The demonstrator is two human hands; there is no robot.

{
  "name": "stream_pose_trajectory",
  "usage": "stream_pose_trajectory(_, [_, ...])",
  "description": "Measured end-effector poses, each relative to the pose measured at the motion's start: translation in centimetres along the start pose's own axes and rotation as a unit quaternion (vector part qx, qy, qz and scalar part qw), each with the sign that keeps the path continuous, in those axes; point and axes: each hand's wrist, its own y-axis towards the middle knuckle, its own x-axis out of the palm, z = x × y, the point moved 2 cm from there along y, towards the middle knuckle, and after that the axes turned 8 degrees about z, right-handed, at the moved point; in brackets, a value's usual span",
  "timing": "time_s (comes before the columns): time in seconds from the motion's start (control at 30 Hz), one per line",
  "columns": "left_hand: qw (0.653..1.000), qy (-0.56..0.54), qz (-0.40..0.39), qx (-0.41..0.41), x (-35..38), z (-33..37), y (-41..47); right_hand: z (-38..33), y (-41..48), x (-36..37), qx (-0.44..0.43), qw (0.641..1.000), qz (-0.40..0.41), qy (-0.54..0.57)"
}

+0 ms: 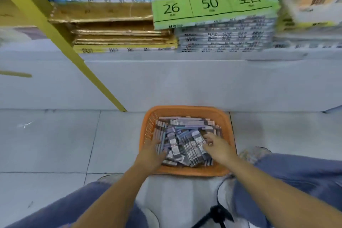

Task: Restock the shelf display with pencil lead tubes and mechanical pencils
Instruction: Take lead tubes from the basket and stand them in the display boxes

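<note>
Down on the floor (55,139), before the shelf (166,57), stands an orange basket (185,110) heaped with packs (185,142) of leads and pencils. Both hands are inside it. The step in hand looks like the pickup: gathering stock from the basket before any of it goes up to the display.

The left hand (151,152) is at the pile's left edge, its fingers (157,141) dug in among the packs and mostly hidden; whether they grip anything I cannot tell. The right hand (216,147) is at the right side of the pile, forefinger laid over a white-labelled pack and thumb under its near edge. It looks like a pinch forming, but blur leaves it unclear whether it has closed.

The next move probably calls for a firm hold on a bundle, then a lift clear of the basket wall. The packs lie loose and crossed, so some may slide off. The shelf in view carries only stacks of paper (212,11); the display slot itself is not in sight.
</note>
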Motion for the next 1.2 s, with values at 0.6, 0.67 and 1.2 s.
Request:
stream_pose_trajectory(0.6, [0.978,-0.143,0.04,-0.144,7.0,-0.4,3.0,0.8,1.8,7.6,-0.022,0.99,0.096,-0.098])
stream_pose_trajectory(0.67, [0.975,-0.145,0.052,-0.159,7.3,-0.3,3.3,0.9,1.8,7.6,-0.003,0.991,0.102,-0.086])
stream_pose_trajectory(1.2, [0.946,-0.238,0.03,-0.217,7.9,-0.3,4.2,0.8,3.6,6.7,0.042,0.999,-0.014,-0.005])
